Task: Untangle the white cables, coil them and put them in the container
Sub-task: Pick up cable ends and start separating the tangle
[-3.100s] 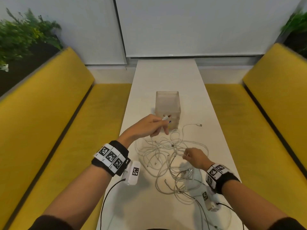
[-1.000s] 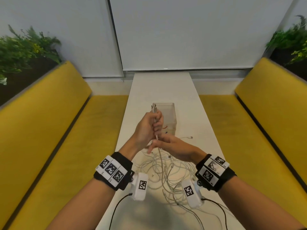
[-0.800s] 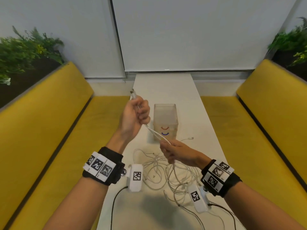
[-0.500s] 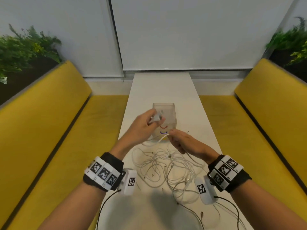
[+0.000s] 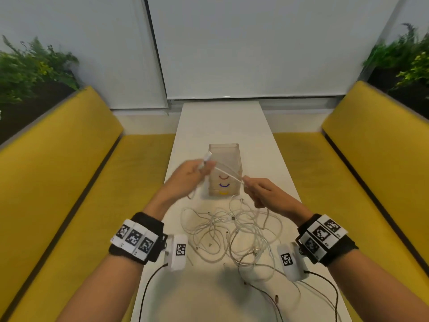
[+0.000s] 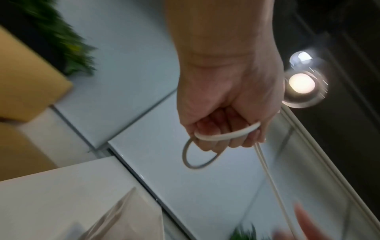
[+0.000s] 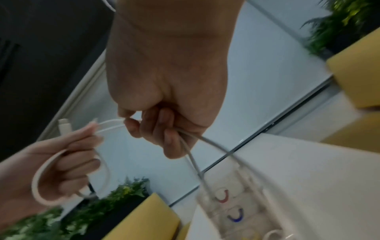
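So the person has 1 white cable [image 5: 228, 173] lifted clear of the table [image 5: 222, 122], stretched between both hands right in front of the clear container [image 5: 224, 169]. The left hand [image 5: 185, 180] has its fingers curled around the connector end, and the wrist view shows 1 small loop already wrapped over those fingers, with the plug [image 7: 64, 128] poking out past the thumb. The right hand [image 5: 267, 194] pinches the same cable a bit further along, fingers closed on it, and 2 strands trail down from under that fist toward the tangle [image 5: 232, 231] lying on the table between the wrists. That pile looks like several cables still knotted together, so most of the job is probably ahead. The container seems to hold a few coloured curved bits, red, blue and yellow, hard to say what they are. Handling-wise this stuff looks light, thin and floppy with a smooth jacket, so it will likely slide through a loose pinch and spring out of a coil if let go. Best bet is probably anchoring at the stiffer plug end and feeding the slack by the cord itself, not yanking, since a snag in the heap could drag the whole mess along.
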The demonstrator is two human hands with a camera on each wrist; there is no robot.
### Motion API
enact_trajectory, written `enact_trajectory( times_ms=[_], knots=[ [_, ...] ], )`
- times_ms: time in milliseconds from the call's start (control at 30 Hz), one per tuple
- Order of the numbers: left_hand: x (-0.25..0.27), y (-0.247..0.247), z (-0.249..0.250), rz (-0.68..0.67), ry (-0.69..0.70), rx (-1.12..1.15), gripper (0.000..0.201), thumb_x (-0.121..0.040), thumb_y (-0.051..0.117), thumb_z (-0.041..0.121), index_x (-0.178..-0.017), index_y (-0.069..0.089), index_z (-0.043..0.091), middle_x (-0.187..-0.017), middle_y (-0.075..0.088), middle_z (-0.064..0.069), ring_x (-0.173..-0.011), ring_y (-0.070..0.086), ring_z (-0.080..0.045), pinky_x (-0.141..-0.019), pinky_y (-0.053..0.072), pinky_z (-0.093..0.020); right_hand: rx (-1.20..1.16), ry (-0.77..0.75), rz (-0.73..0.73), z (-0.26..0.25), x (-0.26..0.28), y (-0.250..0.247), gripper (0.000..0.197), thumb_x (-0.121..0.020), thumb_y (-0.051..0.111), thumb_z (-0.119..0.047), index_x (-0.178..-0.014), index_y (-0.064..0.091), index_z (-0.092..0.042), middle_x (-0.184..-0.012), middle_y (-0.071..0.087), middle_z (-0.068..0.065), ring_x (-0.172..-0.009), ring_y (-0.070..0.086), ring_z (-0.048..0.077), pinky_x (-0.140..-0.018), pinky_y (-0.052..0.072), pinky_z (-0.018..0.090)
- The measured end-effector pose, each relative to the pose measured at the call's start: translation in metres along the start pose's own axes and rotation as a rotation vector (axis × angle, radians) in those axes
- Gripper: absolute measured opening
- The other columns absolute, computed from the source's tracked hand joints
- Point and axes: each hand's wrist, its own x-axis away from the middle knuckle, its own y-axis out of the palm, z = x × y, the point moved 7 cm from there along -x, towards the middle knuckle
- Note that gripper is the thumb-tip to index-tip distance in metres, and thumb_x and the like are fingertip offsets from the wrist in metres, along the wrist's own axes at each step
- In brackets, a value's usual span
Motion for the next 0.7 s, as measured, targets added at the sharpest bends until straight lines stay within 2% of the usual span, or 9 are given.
enact_trajectory(
  times_ms=[133, 233, 300, 367, 433, 500, 567, 600, 700],
  knots=[
    [-0.001, -0.077, -0.009, 0.409, -0.053, 0.225, 0.042, -0.098, 0.05, 0.053, -0.076, 0.049, 0.016, -0.059, 0.04, 0.003, -0.052, 0.036, -0.01, -0.053, 0.033, -0.027, 0.137, 0.037, 0.065, 0.032, 0.011, -0.02, 0.046, -0.093, 0.046, -0.062, -0.068, 0.045, -0.023, -0.062, 0.03, -0.001, -0.058, 0.025, 0.021, -0.056, 0.028, 0.04],
    [-0.002, -0.094, -0.008, 0.473, -0.077, 0.051, 0.037, -0.099, 0.053, 0.047, -0.08, 0.056, 0.015, -0.066, 0.047, 0.002, -0.061, 0.042, -0.013, -0.056, 0.033, -0.03, 0.166, 0.04, 0.129, 0.05, 0.015, -0.028, 0.054, -0.087, 0.039, -0.073, -0.073, 0.041, -0.02, -0.063, 0.035, -0.004, -0.056, 0.03, 0.017, -0.056, 0.03, 0.038],
    [-0.004, -0.087, -0.004, 0.5, -0.09, -0.087, 0.022, -0.097, 0.06, 0.04, -0.097, 0.064, 0.018, -0.078, 0.057, 0.008, -0.073, 0.054, -0.013, -0.061, 0.041, -0.029, 0.231, 0.032, 0.165, 0.052, 0.013, -0.031, 0.049, -0.091, 0.034, -0.064, -0.073, 0.041, -0.02, -0.063, 0.039, -0.007, -0.056, 0.033, 0.01, -0.059, 0.032, 0.036],
    [0.0, -0.077, 0.001, 0.555, -0.03, -0.106, 0.038, -0.091, 0.07, 0.036, -0.125, 0.059, 0.025, -0.092, 0.059, 0.012, -0.08, 0.058, -0.009, -0.068, 0.047, -0.02, 0.36, 0.017, 0.166, 0.047, 0.01, -0.029, 0.044, -0.099, 0.031, -0.053, -0.073, 0.041, -0.019, -0.065, 0.042, -0.006, -0.058, 0.035, 0.01, -0.062, 0.033, 0.032],
    [0.002, -0.055, 0.007, 0.476, 0.096, -0.112, 0.061, -0.087, 0.075, 0.035, -0.14, 0.044, 0.044, -0.081, 0.055, 0.006, -0.061, 0.046, -0.002, -0.066, 0.049, -0.022, 0.494, 0.023, 0.13, 0.041, 0.006, -0.025, 0.04, -0.104, 0.031, -0.044, -0.072, 0.04, -0.02, -0.066, 0.045, -0.004, -0.06, 0.039, 0.012, -0.064, 0.034, 0.032],
    [0.001, -0.018, 0.013, 0.238, 0.193, -0.161, 0.072, -0.087, 0.075, 0.031, -0.14, 0.035, 0.058, -0.067, 0.055, -0.001, -0.053, 0.039, 0.0, -0.06, 0.054, -0.029, 0.581, 0.041, 0.056, 0.035, 0.002, -0.016, 0.038, -0.105, 0.032, -0.04, -0.072, 0.04, -0.025, -0.066, 0.048, -0.003, -0.061, 0.043, 0.013, -0.062, 0.034, 0.031],
    [-0.002, 0.025, 0.014, -0.029, 0.236, -0.255, 0.073, -0.087, 0.075, 0.026, -0.145, 0.037, 0.05, -0.069, 0.066, 0.005, -0.052, 0.045, 0.002, -0.055, 0.048, -0.019, 0.607, 0.014, -0.025, 0.025, 0.0, -0.006, 0.033, -0.105, 0.035, -0.041, -0.075, 0.044, -0.03, -0.067, 0.05, -0.008, -0.061, 0.045, 0.009, -0.06, 0.034, 0.027],
    [-0.003, 0.042, 0.01, -0.138, 0.222, -0.291, 0.072, -0.087, 0.074, 0.025, -0.147, 0.039, 0.043, -0.084, 0.071, 0.007, -0.055, 0.05, 0.005, -0.057, 0.043, -0.011, 0.582, -0.009, -0.057, 0.021, -0.001, -0.001, 0.029, -0.104, 0.036, -0.041, -0.082, 0.05, -0.029, -0.071, 0.052, -0.009, -0.063, 0.047, 0.007, -0.061, 0.036, 0.025],
    [-0.003, 0.072, -0.008, -0.322, 0.168, -0.322, 0.041, -0.091, 0.07, 0.022, -0.13, 0.06, 0.027, -0.109, 0.068, 0.008, -0.081, 0.06, 0.004, -0.07, 0.041, -0.008, 0.427, -0.09, -0.117, 0.008, -0.002, 0.01, 0.038, -0.103, 0.037, -0.045, -0.125, 0.057, -0.022, -0.106, 0.067, -0.006, -0.094, 0.062, 0.008, -0.083, 0.049, 0.025]
  ],
)
